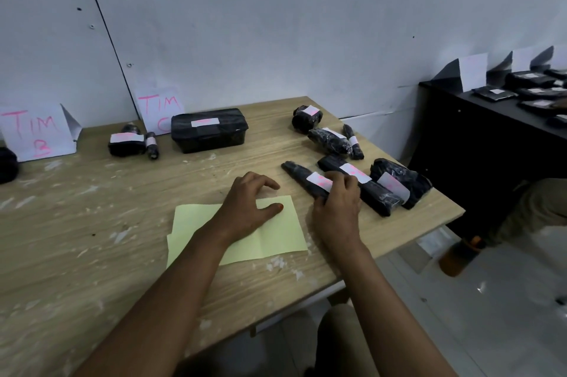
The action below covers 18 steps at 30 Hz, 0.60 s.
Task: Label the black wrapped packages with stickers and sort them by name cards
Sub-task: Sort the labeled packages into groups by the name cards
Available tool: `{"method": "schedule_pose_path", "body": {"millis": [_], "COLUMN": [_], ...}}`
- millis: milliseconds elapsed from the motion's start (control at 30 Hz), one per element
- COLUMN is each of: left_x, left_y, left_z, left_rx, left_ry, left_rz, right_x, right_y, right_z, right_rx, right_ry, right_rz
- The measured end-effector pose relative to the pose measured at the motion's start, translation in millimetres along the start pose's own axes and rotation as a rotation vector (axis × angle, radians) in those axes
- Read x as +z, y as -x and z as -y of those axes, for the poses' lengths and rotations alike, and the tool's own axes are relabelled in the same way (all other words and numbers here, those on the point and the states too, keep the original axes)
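My right hand (pixel 337 207) grips a long black wrapped package (pixel 296 172) that lies on the wooden table (pixel 92 223); its fingers curl over the white sticker with pink writing. My left hand (pixel 248 201) rests on a pale yellow sheet (pixel 276 238), fingers arched and thumb pressing the paper. Several more labelled black packages (pixel 395 183) lie to the right. Two name cards, "TIM B" (pixel 35 131) and "TIM C" (pixel 159 109), stand at the wall. A black box (pixel 208 129) with a sticker sits by the second card, and two small packages (pixel 127 141) lie between the cards.
A black cabinet (pixel 478 143) at the right carries more labelled packages and folded white cards. Someone's leg and shoe (pixel 460 254) show beside the table's right corner. Another dark package (pixel 7 164) sits at the far left edge.
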<state>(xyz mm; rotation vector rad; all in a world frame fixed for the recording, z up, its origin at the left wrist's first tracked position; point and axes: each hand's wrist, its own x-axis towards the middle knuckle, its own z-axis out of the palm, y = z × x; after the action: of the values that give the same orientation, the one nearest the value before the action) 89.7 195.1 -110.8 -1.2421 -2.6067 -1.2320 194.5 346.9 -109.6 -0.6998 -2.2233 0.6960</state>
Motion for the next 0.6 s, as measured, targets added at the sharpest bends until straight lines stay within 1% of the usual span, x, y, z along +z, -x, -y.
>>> {"method": "schedule_pose_path", "body": {"millis": [67,133,200,333,433,600], "left_x": [-2.2,-6.2,-11.7,-14.9,-15.1,-17.1], "left_y": [0.8,1.0,2.0,5.4,5.2,6.3], "left_z": [-2.4,-4.9,-6.4,-2.4,1.2,5.6], "left_rx": [-0.01,0.01,0.003,-0.09,-0.087,-0.065], "left_ry": [-0.014,-0.113,-0.192,-0.193,-0.182,-0.147], "left_rz": [-0.019,-0.076,-0.102,-0.046,-0.018,0.004], "right_x": [-1.6,-3.8,-2.4,2.9,4.7,10.9], "right_y": [-1.0,-2.5,-4.2,-4.9,-4.6,-13.5], "right_z": [2.2,3.8,3.2,2.8,1.8,5.4], "right_rx": [-0.045,-0.043,-0.033,0.076,0.115,0.025], "right_ry": [-0.142,-0.208,-0.197,-0.049,0.006,-0.029], "right_rz": [0.061,0.111,0.102,0.036,0.096,0.218]}}
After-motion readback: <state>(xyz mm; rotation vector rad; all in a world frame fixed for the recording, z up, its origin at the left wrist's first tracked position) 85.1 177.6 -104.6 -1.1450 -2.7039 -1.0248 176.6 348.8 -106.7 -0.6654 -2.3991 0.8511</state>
